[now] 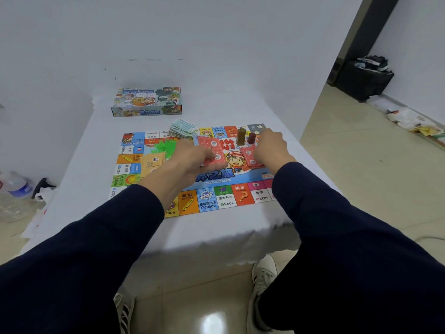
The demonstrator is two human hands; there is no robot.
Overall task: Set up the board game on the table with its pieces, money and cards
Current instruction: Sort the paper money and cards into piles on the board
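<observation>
White walls and pale floor tiles are seen around a table draped in a white cloth, on which the colourful paper game board has already been laid flat. Behind it, well apart from the board, the illustrated cardboard game box is set near the far edge. On the board's far side a loose heap of pale green paper money has been dropped, untidily; a patch of green plastic pieces and an orange card packet lie to the left of the centre. Two tall tokens, one brown and one dark red, are stood upright near the far right corner. The left hand is curled round a red card stack, which is gripped above the board's middle, while the right hand is bent over a second red card stack — whether it is pinched or merely touched cannot be told. By this showing the task is judged well advanced: board, tokens and money are out, and the cards are not yet placed, the money not yet sorted.
</observation>
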